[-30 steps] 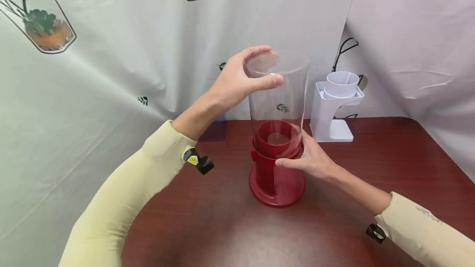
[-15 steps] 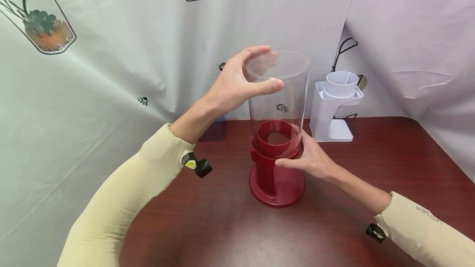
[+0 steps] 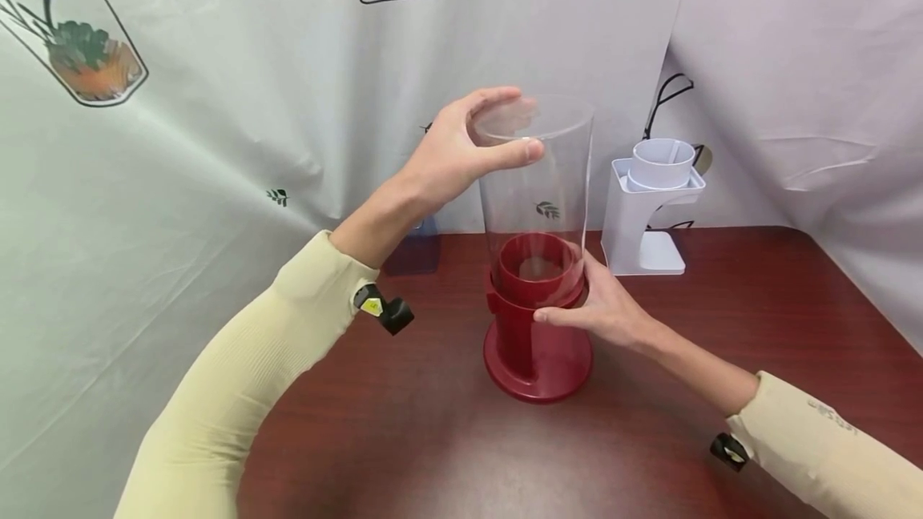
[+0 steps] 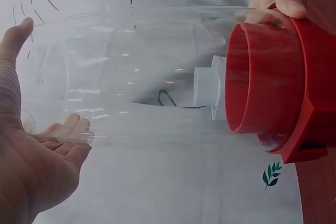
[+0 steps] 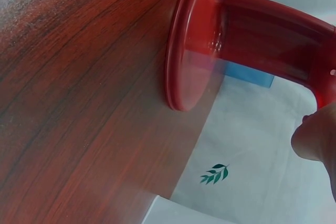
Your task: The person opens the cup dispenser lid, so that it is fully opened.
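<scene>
A clear open-topped cylinder [image 3: 537, 191] stands on a red stand [image 3: 537, 351] with a round foot. Its lower end surrounds the stand's raised red ring [image 4: 268, 77]. My left hand [image 3: 457, 154] grips the cylinder's top rim from the left, thumb on the near side, fingers behind. At the ring's level, my right hand [image 3: 606, 303] holds the stand from the right, its thumb in front and most fingers hidden behind. The right wrist view shows the foot [image 5: 191, 51] flat on the table and part of the right thumb [image 5: 310, 135].
A white stand [image 3: 627, 223] holding a white cup [image 3: 662, 164] is at the table's back right. Behind my left forearm is a translucent blue object [image 3: 414, 253], partly hidden. The brown wooden table [image 3: 404, 415] meets a printed white cloth [image 3: 274, 62] at the back.
My left hand and the cylinder's top rim have shifted slightly left. The red stand and my right hand stay where they were.
</scene>
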Demonstrator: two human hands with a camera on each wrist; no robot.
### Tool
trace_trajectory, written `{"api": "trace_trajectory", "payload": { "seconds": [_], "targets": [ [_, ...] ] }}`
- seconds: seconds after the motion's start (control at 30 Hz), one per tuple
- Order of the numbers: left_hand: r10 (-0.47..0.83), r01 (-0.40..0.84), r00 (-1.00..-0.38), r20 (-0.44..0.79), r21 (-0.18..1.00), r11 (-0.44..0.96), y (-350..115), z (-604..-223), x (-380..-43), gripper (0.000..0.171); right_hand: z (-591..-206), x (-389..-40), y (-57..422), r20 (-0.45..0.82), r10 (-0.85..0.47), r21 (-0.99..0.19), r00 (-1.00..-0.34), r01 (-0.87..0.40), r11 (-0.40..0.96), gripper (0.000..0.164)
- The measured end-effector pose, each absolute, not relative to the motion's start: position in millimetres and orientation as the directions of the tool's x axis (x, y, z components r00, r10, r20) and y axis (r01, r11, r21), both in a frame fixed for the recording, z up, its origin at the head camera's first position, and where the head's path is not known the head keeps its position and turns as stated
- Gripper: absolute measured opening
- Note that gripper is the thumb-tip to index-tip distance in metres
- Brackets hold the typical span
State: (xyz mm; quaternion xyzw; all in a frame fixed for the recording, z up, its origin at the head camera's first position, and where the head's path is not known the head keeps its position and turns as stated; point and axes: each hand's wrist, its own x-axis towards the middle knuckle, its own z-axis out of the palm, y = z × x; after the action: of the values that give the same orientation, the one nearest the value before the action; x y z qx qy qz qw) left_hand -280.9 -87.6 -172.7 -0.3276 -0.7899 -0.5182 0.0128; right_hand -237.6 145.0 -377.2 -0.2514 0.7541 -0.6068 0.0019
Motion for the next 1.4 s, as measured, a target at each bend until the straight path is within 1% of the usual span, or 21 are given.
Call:
{"api": "trace_trajectory", "payload": {
  "seconds": [0.23,0.3,0.4,0.57,0.67,0.77,0.97,1.07,1.4],
  "targets": [
    [0.521,0.602,-0.733,0.438,0.773,0.198,-86,-177,-271,0.083,-376,-236,146,0.296,-0.394,-0.92,-0.87,-0.37,0.127,0.094],
    [0.52,0.61,-0.728,0.448,0.769,0.191,-86,-178,-270,0.083,-376,-236,145,0.293,-0.395,-0.922,-0.871,-0.367,0.126,0.094],
    [0.513,0.596,-0.741,0.433,0.775,0.208,-87,-176,-271,0.082,-375,-236,145,0.288,-0.396,-0.922,-0.872,-0.364,0.131,0.095],
    [0.503,0.538,-0.78,0.372,0.81,0.235,-87,-172,-280,0.079,-376,-237,146,0.285,-0.379,-0.92,-0.881,-0.362,0.149,0.095],
    [0.499,0.515,-0.792,0.35,0.823,0.241,-89,-171,-283,0.077,-377,-237,146,0.284,-0.373,-0.921,-0.883,-0.36,0.151,0.095],
    [0.501,0.525,-0.786,0.361,0.818,0.236,-90,-171,-283,0.077,-377,-237,145,0.286,-0.376,-0.922,-0.881,-0.359,0.142,0.095],
    [0.515,0.587,-0.748,0.419,0.78,0.218,-89,-172,-273,0.082,-376,-236,144,0.282,-0.38,-0.924,-0.881,-0.356,0.14,0.096],
    [0.521,0.594,-0.742,0.422,0.774,0.219,-88,-171,-270,0.083,-376,-236,144,0.28,-0.382,-0.925,-0.88,-0.355,0.139,0.097],
    [0.497,0.494,-0.807,0.319,0.826,0.272,-93,-165,-285,0.077,-378,-237,144,0.293,-0.359,-0.912,-0.886,-0.372,0.175,0.096]
  ]
}}
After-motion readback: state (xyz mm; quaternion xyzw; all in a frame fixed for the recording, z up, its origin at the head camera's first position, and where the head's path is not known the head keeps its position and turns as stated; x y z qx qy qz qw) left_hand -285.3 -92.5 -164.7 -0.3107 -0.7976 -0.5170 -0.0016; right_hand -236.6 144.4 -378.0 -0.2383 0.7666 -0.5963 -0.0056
